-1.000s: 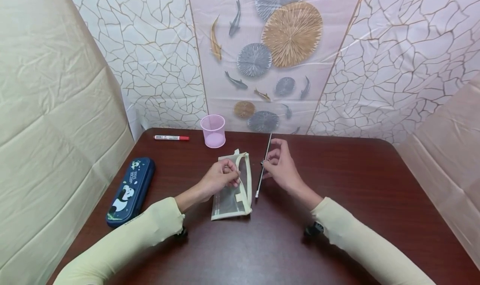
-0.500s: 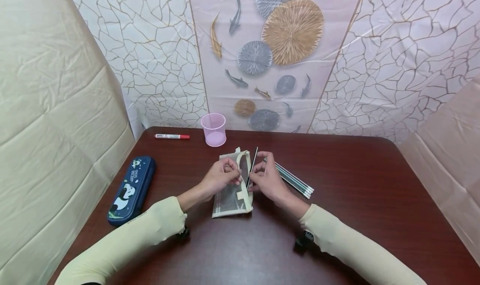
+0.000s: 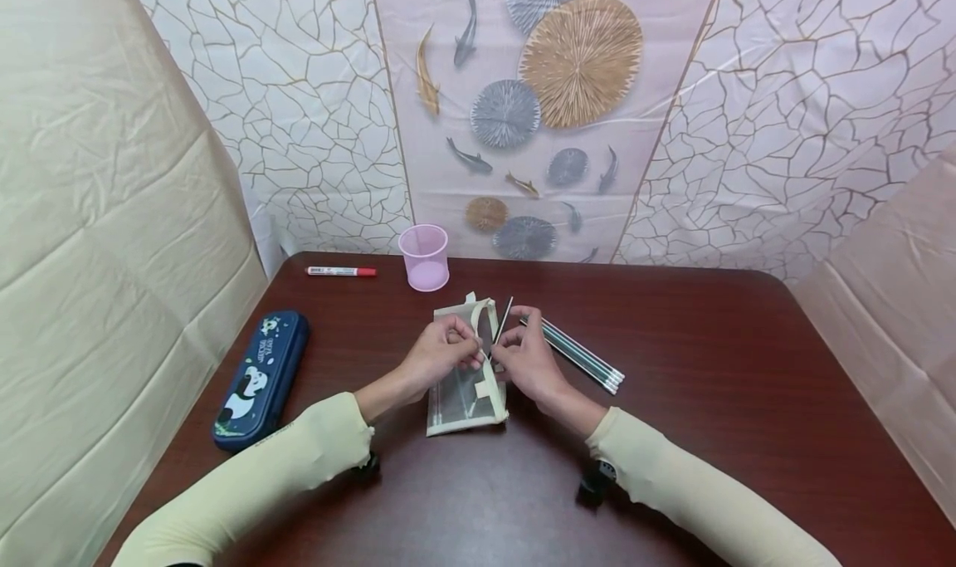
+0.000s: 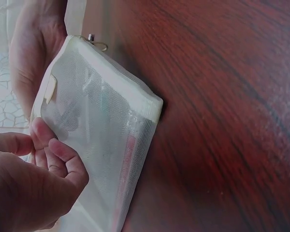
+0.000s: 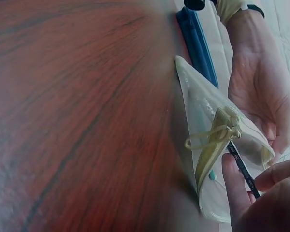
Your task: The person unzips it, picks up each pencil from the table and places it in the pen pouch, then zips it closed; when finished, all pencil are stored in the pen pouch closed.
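Right hand, a second ago clear of the mesh pouch at its 9 o'clock, is now feeding its pinched dark pencil into the mouth, left hand pinching the edge, so loading's progressing.

Dark red-brown wood-grain table, blue panda case at left, red-capped marker, pink cup, mesh pouch, white-ended pencils.

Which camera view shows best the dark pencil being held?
The right wrist view: the dark pencil is large there, markings visible. The head view shows it small; in the left wrist view, I cannot distinguish it.
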Demonstrator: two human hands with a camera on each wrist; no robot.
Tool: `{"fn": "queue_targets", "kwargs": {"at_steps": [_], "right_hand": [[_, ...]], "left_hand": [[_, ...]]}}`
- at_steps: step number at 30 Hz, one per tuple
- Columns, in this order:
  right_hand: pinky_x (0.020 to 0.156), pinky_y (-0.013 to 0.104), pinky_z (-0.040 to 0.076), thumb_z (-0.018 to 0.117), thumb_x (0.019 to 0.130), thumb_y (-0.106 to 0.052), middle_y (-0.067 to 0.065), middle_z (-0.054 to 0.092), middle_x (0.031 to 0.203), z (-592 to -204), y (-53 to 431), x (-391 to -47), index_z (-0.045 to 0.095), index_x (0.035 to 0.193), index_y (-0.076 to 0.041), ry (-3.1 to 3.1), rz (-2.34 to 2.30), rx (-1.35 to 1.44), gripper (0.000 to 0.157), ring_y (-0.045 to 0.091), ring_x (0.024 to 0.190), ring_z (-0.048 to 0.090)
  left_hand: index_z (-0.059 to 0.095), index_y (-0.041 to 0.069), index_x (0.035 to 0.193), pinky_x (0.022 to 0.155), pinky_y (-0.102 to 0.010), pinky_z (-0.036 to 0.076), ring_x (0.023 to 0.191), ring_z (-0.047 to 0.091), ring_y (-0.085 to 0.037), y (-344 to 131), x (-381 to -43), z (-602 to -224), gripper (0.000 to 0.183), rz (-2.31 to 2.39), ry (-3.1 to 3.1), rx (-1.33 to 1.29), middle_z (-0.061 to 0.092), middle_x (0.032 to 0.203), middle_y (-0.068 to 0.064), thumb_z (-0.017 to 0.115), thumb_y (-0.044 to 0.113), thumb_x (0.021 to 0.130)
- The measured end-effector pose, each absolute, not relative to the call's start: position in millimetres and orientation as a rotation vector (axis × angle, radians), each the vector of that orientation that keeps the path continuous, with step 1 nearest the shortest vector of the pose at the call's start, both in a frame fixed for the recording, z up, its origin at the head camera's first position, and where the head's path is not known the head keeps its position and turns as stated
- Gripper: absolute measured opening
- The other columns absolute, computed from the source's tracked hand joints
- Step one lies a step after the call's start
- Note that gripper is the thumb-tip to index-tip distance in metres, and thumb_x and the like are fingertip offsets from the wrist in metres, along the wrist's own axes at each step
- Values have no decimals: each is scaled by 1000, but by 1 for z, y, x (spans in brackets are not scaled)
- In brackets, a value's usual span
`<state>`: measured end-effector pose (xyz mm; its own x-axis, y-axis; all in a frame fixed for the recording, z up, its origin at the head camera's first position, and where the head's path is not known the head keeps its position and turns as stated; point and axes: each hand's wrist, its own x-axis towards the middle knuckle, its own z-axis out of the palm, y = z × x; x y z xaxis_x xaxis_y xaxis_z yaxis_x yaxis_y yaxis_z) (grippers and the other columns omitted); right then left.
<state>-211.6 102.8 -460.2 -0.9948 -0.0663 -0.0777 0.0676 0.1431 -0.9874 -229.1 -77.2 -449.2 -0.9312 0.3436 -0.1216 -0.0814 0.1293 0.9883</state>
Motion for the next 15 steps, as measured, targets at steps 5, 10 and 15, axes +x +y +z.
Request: {"fn": "queue_targets", "kwargs": {"at_steps": [5,10,15], "right_hand": [[68,48,66,59,92,5,13,58,103,-460,105,-215,26,150,-12,2267,-2013,-4,68,19,70,66],[66,46,65,60,91,4,14,59,105,-461,105,-214,28,150,-13,2267,-1974,9,70,21,73,68],[64,38,63,63,95,0,15,62,107,-460,102,-212,29,151,-13,2262,-1939,-11,67,19,75,68]], "left_hand": [[58,-2,104,72,-28,60,70,71,-9,-78,-230,-449,7,1875,2080,262,74,77,-1,62,1,99],[58,-2,104,70,-25,58,70,70,-9,-77,-230,-450,7,1876,2081,257,73,76,0,61,1,99],[57,0,103,69,-24,58,69,71,-9,-77,-229,-450,6,1859,2097,245,73,74,1,62,2,99]]}}
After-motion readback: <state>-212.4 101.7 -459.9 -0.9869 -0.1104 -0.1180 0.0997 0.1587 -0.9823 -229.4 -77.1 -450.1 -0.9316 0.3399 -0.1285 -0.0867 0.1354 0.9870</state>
